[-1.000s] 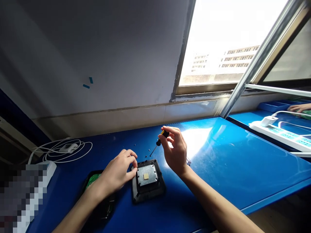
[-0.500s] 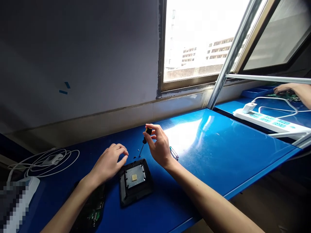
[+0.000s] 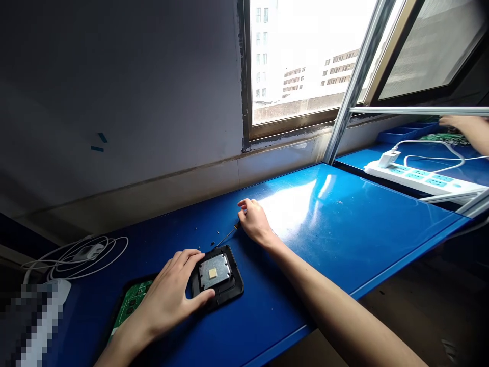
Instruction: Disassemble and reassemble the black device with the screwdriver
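A black square housing (image 3: 232,293) with a silver metal plate (image 3: 221,263) and a small beige pad (image 3: 213,273) lies on the blue table. My left hand (image 3: 173,288) rests on its left side, thumb and fingers spread over the edges. Beyond its far right corner, my right hand (image 3: 253,219) is closed around a screwdriver (image 3: 228,236), whose thin shaft slants down left to the housing's far edge. Several small screws (image 3: 213,243) lie just past that edge. Partly under my left forearm is a green circuit board (image 3: 132,300) in a dark tray.
White coiled cables (image 3: 89,252) and a white device (image 3: 59,293) are at the left. A metal frame post (image 3: 346,112) rises at the back right, near a white power strip (image 3: 416,176). Another person's arm (image 3: 473,133) reaches over green boards beside a blue bin (image 3: 401,133).
My left hand has come down onto the housing and spread its fingers. The screwdriver has tilted lower, its tip now at the housing's far edge. The view has shifted slightly.
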A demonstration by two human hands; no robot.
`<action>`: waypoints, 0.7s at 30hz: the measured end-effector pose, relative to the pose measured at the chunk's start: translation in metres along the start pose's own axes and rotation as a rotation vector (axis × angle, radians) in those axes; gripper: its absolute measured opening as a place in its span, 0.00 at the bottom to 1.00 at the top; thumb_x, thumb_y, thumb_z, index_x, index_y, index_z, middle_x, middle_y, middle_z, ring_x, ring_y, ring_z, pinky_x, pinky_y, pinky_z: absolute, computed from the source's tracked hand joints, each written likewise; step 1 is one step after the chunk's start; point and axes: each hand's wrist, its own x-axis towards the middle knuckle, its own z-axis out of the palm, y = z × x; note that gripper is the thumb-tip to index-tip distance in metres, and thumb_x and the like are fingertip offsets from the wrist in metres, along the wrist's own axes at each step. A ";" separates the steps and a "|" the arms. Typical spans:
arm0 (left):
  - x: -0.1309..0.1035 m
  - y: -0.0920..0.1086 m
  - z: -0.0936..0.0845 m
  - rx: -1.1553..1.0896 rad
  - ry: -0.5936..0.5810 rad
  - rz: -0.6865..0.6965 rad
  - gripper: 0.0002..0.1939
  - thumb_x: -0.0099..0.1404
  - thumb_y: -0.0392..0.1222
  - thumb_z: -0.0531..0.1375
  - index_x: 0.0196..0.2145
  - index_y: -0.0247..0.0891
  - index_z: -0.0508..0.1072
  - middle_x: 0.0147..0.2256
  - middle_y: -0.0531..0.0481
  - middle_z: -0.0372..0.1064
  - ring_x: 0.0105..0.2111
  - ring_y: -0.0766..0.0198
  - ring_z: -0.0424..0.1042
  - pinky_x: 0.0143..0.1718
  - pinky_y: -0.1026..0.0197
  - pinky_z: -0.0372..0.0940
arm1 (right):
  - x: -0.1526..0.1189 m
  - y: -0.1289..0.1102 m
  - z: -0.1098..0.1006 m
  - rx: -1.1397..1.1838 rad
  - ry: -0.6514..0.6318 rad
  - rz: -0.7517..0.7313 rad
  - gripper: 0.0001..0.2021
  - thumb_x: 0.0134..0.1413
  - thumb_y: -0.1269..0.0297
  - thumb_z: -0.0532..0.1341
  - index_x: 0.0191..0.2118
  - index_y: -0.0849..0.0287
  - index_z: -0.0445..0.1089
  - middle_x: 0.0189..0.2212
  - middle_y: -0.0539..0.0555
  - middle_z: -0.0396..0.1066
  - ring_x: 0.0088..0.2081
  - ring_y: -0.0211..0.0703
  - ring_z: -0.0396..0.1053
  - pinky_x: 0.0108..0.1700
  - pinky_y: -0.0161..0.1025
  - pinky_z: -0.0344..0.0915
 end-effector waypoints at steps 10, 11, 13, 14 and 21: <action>0.005 0.014 0.005 -0.011 0.060 -0.002 0.18 0.63 0.49 0.64 0.49 0.42 0.74 0.53 0.42 0.70 0.52 0.44 0.71 0.53 0.42 0.71 | -0.005 0.005 -0.004 -0.150 -0.075 -0.072 0.11 0.66 0.69 0.61 0.51 0.64 0.73 0.49 0.63 0.74 0.48 0.52 0.74 0.52 0.53 0.73; 0.005 0.013 0.006 -0.019 0.074 0.008 0.18 0.63 0.49 0.64 0.49 0.42 0.74 0.53 0.43 0.70 0.52 0.44 0.71 0.52 0.42 0.71 | -0.005 0.002 -0.007 -0.150 -0.060 -0.094 0.11 0.64 0.73 0.60 0.50 0.65 0.74 0.47 0.65 0.73 0.47 0.53 0.74 0.53 0.54 0.73; 0.005 0.011 0.007 -0.033 0.103 0.029 0.17 0.62 0.48 0.65 0.48 0.42 0.74 0.52 0.43 0.71 0.51 0.45 0.71 0.52 0.43 0.71 | -0.006 -0.008 -0.012 -0.137 -0.026 -0.156 0.13 0.62 0.76 0.57 0.50 0.64 0.74 0.46 0.65 0.73 0.49 0.56 0.72 0.53 0.56 0.71; 0.006 0.011 0.008 -0.037 0.115 0.037 0.17 0.62 0.47 0.65 0.48 0.42 0.74 0.52 0.43 0.71 0.51 0.45 0.72 0.51 0.43 0.71 | -0.007 -0.014 -0.015 -0.124 -0.013 -0.199 0.14 0.63 0.75 0.57 0.50 0.62 0.74 0.47 0.65 0.73 0.51 0.57 0.71 0.55 0.57 0.70; 0.005 0.012 0.008 -0.059 0.145 0.058 0.18 0.59 0.43 0.68 0.47 0.43 0.74 0.50 0.45 0.72 0.50 0.46 0.72 0.51 0.44 0.72 | -0.031 -0.048 -0.033 0.011 -0.308 -0.659 0.07 0.62 0.60 0.67 0.44 0.53 0.76 0.40 0.54 0.77 0.43 0.47 0.75 0.47 0.45 0.73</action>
